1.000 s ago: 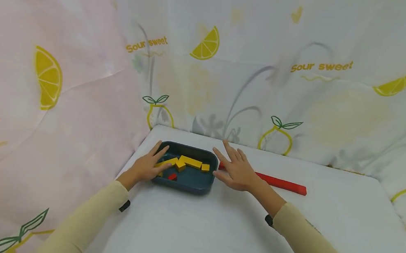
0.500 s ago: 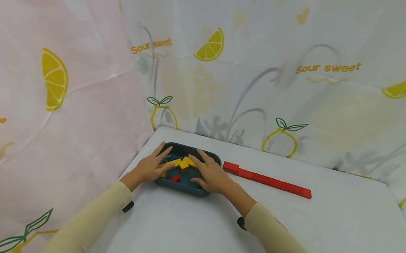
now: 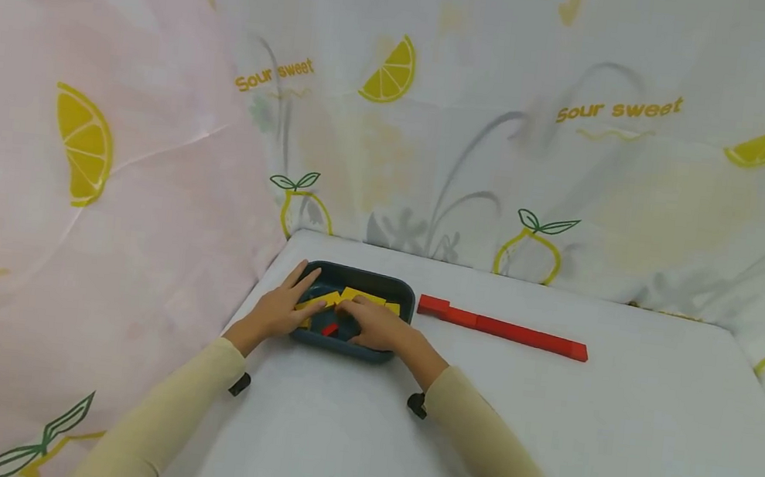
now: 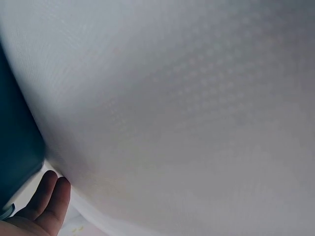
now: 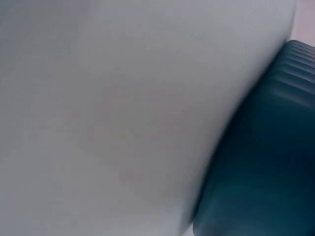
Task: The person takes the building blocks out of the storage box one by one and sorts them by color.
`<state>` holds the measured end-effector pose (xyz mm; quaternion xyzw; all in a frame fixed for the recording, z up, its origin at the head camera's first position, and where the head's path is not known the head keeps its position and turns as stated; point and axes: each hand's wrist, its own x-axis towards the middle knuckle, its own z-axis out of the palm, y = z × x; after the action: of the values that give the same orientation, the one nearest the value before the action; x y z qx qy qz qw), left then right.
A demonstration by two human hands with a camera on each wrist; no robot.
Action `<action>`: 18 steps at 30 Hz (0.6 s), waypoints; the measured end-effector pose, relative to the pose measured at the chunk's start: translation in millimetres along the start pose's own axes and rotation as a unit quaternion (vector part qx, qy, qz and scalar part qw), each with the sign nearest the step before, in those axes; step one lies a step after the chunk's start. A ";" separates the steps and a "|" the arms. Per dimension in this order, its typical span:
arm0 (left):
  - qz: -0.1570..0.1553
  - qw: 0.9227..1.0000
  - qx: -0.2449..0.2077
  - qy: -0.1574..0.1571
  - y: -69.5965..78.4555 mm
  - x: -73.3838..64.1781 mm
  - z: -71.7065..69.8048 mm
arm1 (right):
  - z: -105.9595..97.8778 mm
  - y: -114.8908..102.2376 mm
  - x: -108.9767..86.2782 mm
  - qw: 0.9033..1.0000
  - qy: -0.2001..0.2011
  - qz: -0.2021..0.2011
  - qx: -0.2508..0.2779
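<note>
A dark blue tray [image 3: 315,346] holds several yellow blocks [image 3: 364,296] and a small red block [image 3: 330,329]. At its left end my left hand [image 3: 274,311] rests with fingers fairly straight, its thumb reaching over the inside. In the left wrist view, two fingers [image 4: 53,201] of this hand extend beside the tray's outer wall. My right hand [image 3: 379,327] reaches over the near right side, fingers bent down among the yellow blocks. Its fingertips are partly hidden, so a grip on a block cannot be made out. The right wrist view shows only the tray's outer wall [image 5: 266,162] and the tabletop.
A row of red blocks [image 3: 506,330] lies end to end on the white table [image 3: 475,419], right of the tray. A lemon-print sheet [image 3: 467,162] hangs behind the table, and another sheet [image 3: 169,208] hangs at the left.
My right hand has moved left from near the red row, over the tray's right side, and down among the yellow blocks, its fingers now bent. My left hand stays at the tray's left end.
</note>
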<state>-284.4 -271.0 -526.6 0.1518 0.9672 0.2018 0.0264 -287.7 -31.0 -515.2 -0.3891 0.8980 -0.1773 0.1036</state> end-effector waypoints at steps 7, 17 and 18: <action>0.004 1.000 -0.006 -0.004 1.8 2.6 -0.2 | 10.0 -3.8 13.0 0.999 -0.025 -0.026 -0.036; 0.003 1.000 0.002 -0.017 -0.4 1.0 -0.5 | 15.3 -2.0 16.9 0.998 -0.009 0.002 0.061; 0.003 1.000 0.005 -0.017 -0.4 0.6 -2.6 | 15.1 -2.1 17.3 0.997 -0.009 0.006 0.076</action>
<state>-285.4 -272.2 -524.3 0.1585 0.9671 0.1946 0.0414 -293.1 -48.7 -529.0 -0.3759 0.8835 -0.2411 0.1417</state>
